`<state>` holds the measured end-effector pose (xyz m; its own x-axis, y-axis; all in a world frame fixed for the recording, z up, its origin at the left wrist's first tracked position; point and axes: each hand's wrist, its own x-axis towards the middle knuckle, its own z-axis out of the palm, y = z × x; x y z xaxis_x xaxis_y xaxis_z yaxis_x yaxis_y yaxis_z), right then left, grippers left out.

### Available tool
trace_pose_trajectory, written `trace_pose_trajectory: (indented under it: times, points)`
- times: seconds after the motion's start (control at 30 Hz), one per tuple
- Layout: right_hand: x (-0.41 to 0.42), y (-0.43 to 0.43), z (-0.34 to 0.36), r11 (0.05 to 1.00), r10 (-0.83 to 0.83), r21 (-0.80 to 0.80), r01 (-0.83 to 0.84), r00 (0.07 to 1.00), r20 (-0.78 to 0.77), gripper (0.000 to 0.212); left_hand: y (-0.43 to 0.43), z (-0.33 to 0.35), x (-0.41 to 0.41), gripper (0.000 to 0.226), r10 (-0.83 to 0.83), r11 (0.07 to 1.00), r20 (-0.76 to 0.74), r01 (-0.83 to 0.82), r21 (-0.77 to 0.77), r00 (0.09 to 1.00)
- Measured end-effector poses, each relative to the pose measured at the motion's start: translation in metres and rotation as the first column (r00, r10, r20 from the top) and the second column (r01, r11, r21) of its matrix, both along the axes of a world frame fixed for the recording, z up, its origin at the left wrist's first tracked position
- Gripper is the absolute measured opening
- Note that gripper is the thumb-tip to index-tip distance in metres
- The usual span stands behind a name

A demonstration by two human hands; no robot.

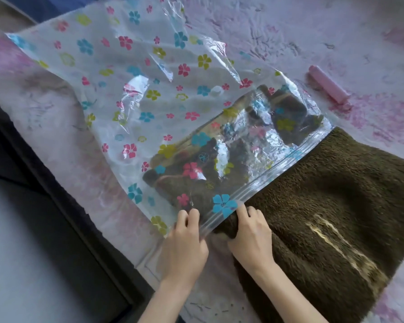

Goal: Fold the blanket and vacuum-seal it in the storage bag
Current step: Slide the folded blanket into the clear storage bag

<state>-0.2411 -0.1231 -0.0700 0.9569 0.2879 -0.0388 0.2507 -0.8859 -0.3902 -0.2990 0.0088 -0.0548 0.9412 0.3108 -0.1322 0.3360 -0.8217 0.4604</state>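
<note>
Hands work at the bag's mouth on the bed [289, 31]. My left hand [184, 243] pinches the flowery storage bag [131, 73] edge. My right hand [251, 234] grips the brown blanket [336, 194], which sits half inside the bag.

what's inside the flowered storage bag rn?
Part of the folded brown blanket, its leading end showing through the storage bag; the rest lies outside the mouth. The far half looks empty. Flower prints and glare hide blanket detail, so the fold count can't be told.
</note>
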Motion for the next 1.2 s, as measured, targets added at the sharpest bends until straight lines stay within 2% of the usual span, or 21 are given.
trace_pose_trajectory:
  times: [0.17, 0.23, 0.27, 0.3, 0.33, 0.37, 0.47, 0.57, 0.67, 0.83, 0.93, 1.2]
  points:
    - [0.035, 0.029, 0.041, 0.982, -0.097, 0.177, 0.071, 0.984, 0.148, 0.053, -0.005, 0.034, 0.026, 0.033, 0.037, 0.995, 0.223, -0.016, -0.094, 0.974]
    - [0.039, 0.036, 0.038, 0.966, -0.077, 0.252, 0.058, 0.995, 0.066, 0.039, -0.002, 0.039, 0.031, 0.037, -0.042, 0.998, 0.216, 0.051, -0.034, 0.975]
    - [0.037, 0.036, 0.034, 0.959, -0.047, 0.276, 0.061, 0.997, -0.057, 0.040, -0.001, 0.038, 0.029, 0.040, -0.124, 0.992, 0.190, 0.122, 0.021, 0.974]
    - [0.029, 0.035, 0.027, 0.964, 0.026, 0.262, 0.036, 0.973, -0.231, 0.047, -0.002, 0.036, 0.025, 0.042, -0.207, 0.977, 0.127, 0.197, 0.082, 0.970]
    - [0.020, 0.031, 0.019, 0.972, 0.122, 0.232, -0.045, 0.936, -0.330, 0.057, -0.005, 0.034, 0.022, 0.045, -0.273, 0.954, 0.025, 0.267, 0.140, 0.962]
    - [0.011, 0.027, 0.013, 0.975, 0.214, 0.139, -0.174, 0.909, -0.358, 0.062, -0.007, 0.029, 0.019, 0.051, -0.297, 0.932, -0.093, 0.310, 0.187, 0.950]
    - [-0.002, 0.010, 0.003, 0.909, 0.386, -0.061, -0.413, 0.886, -0.257, 0.075, -0.009, 0.009, 0.016, 0.061, -0.292, 0.883, -0.420, 0.410, 0.226, 0.859]
    - [-0.002, -0.016, 0.000, 0.877, 0.435, -0.085, -0.473, 0.857, -0.276, 0.061, -0.005, 0.001, 0.026, 0.054, -0.297, 0.854, -0.531, 0.470, 0.224, 0.794]
    - [0.007, -0.051, 0.011, 0.921, 0.374, -0.037, -0.388, 0.905, -0.203, 0.047, -0.009, 0.007, 0.042, 0.046, -0.350, 0.810, -0.539, 0.537, 0.237, 0.766]
    - [0.058, -0.092, 0.030, 0.983, 0.168, -0.059, -0.175, 0.979, -0.114, 0.038, -0.029, 0.019, 0.088, 0.045, -0.442, 0.756, -0.411, 0.578, 0.307, 0.797]
    - [0.084, -0.113, 0.041, 0.991, 0.072, -0.110, -0.079, 0.995, -0.070, 0.047, -0.053, 0.022, 0.129, 0.037, -0.518, 0.723, -0.351, 0.618, 0.308, 0.780]
    - [0.164, -0.174, 0.045, 0.979, -0.086, -0.194, 0.056, 0.985, -0.148, 0.062, -0.119, 0.010, 0.248, 0.024, -0.629, 0.656, -0.274, 0.686, 0.316, 0.728]
